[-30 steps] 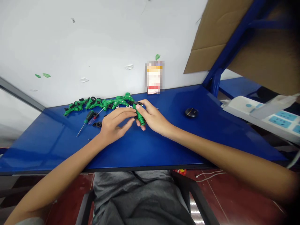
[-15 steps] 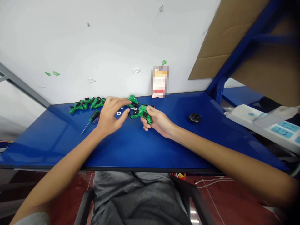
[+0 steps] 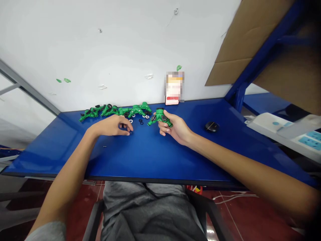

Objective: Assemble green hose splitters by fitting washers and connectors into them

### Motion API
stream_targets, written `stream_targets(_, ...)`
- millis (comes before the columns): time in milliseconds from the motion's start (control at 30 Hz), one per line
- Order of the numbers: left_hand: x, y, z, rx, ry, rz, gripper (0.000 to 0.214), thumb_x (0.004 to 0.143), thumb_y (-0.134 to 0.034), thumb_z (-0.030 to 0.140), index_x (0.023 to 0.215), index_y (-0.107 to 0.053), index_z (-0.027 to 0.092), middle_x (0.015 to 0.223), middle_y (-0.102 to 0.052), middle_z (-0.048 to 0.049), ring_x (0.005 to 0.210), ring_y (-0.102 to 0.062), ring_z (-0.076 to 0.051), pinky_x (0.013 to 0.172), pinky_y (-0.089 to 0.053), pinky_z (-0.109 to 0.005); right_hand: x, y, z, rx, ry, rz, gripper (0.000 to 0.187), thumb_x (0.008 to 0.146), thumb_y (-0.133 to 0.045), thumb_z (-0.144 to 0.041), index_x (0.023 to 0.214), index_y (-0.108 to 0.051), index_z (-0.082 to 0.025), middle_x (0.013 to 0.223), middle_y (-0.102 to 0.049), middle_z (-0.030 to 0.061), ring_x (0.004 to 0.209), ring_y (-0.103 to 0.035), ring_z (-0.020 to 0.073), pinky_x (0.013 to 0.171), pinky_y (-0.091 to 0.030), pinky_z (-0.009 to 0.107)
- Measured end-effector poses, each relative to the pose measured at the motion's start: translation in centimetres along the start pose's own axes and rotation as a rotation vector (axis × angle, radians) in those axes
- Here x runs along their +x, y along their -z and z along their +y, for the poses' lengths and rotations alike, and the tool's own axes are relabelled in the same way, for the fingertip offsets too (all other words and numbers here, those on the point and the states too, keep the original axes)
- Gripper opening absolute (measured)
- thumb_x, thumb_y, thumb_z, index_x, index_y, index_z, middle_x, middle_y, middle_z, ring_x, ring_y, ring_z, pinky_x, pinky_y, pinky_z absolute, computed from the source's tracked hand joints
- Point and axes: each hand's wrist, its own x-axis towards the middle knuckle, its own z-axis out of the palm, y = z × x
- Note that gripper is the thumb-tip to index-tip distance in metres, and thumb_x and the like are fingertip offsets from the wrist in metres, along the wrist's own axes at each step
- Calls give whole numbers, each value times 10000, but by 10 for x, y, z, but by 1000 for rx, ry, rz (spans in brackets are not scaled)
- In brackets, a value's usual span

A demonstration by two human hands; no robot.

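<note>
My right hand (image 3: 175,129) is closed on a green plastic hose fitting (image 3: 160,118) with black parts, lifted just above the blue table (image 3: 155,154). My left hand (image 3: 111,126) lies palm down on the table to its left. Its fingertips are drawn together on the surface, and what they pinch is too small to make out. Behind it, a row of several green fittings (image 3: 115,110) runs along the wall. Loose black and white rings (image 3: 140,121) lie between my hands.
A black round object (image 3: 212,126) sits to the right of my right hand. A small box (image 3: 175,87) leans on the wall. A tiny screw (image 3: 104,146) lies by my left forearm. A white power strip (image 3: 288,130) and a cardboard-covered blue frame (image 3: 238,50) stand at the right.
My left hand let go of the fitting, moved left and came down onto the table, covering the screwdrivers. My right hand turned the green fitting and carried it slightly right.
</note>
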Motion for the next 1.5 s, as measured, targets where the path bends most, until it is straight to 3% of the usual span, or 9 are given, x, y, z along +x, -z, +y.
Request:
stream_targets(167, 10, -9, 0, 23, -121, 14, 163, 963, -753, 364, 995, -852, 239, 1002, -828, -50, 930, -725, -194, 837, -519, -278, 1, 3, 6, -2, 10, -26, 262, 1094, -552, -437, 927, -473, -252, 705, -463, -50, 542, -362, 134, 582, -463, 317)
stream_targets(267, 12, -12, -4, 2, -141, 24, 178, 983, -698, 327, 948, -847, 235, 945, -823, -40, 824, -728, -164, 753, -508, -247, 2, 4, 11, -7, 7, -38, 280, 1082, -574, -455, 919, -462, -256, 712, -487, -45, 541, -379, 137, 591, -472, 326)
stream_targets(367, 12, -13, -8, -18, -96, 35, 166, 973, -687, 306, 949, -828, 221, 910, -823, -33, 739, -722, -152, 671, -491, -229, 2, 4, 12, -7, 6, -51, 305, 1068, -600, -472, 909, -449, -259, 711, -491, -45, 542, -388, 138, 599, -477, 329)
stream_targets(500, 10, -14, -10, -34, -10, 89, 127, 917, -749, 283, 1005, -809, 214, 859, -833, -30, 747, -757, -179, 697, -520, -242, 1, 3, 11, 0, 12, -55, 303, 1062, -613, -462, 909, -448, -259, 708, -490, -47, 545, -396, 138, 609, -478, 331)
stream_targets(667, 11, -15, -9, 82, -3, 123, 126, 886, -697, 182, 839, -806, 223, 869, -832, -14, 744, -742, -172, 705, -485, -247, 0, 2, 9, 30, 17, -66, 272, 1063, -594, -448, 917, -465, -258, 707, -484, -47, 545, -382, 139, 603, -467, 334)
stream_targets(867, 8, -12, -2, 70, 61, 131, 61, 801, -722, 186, 832, -773, 202, 730, -752, 3, 635, -671, -154, 623, -449, -246, -1, 1, 9, 19, 4, -68, 257, 1072, -579, -439, 934, -465, -255, 712, -494, -47, 544, -387, 136, 609, -464, 332)
stream_targets(1133, 12, -24, 29, -345, -95, 462, 92, 818, -716, 240, 843, -765, 166, 781, -744, -26, 651, -630, -116, 634, -527, -223, -1, 0, 11, -2, 13, -67, 311, 1040, -637, -483, 953, -434, -264, 709, -512, -59, 534, -396, 129, 602, -467, 323)
stream_targets(1267, 19, -38, 52, -574, -127, 485, 118, 827, -795, 257, 879, -799, 152, 731, -751, -39, 622, -672, -125, 616, -568, -228, 0, -2, 15, -50, 39, -67, 343, 1025, -659, -532, 975, -443, -269, 699, -526, -66, 511, -401, 123, 582, -472, 316)
stream_targets(1500, 31, -58, 70, -714, -108, 508, 154, 836, -846, 281, 913, -822, 149, 675, -744, -29, 565, -691, -123, 571, -574, -217, 2, -7, 24, -345, 268, 52, 438, 1013, -630, -696, 1096, -524, -279, 692, -570, -65, 512, -497, 135, 536, -464, 303)
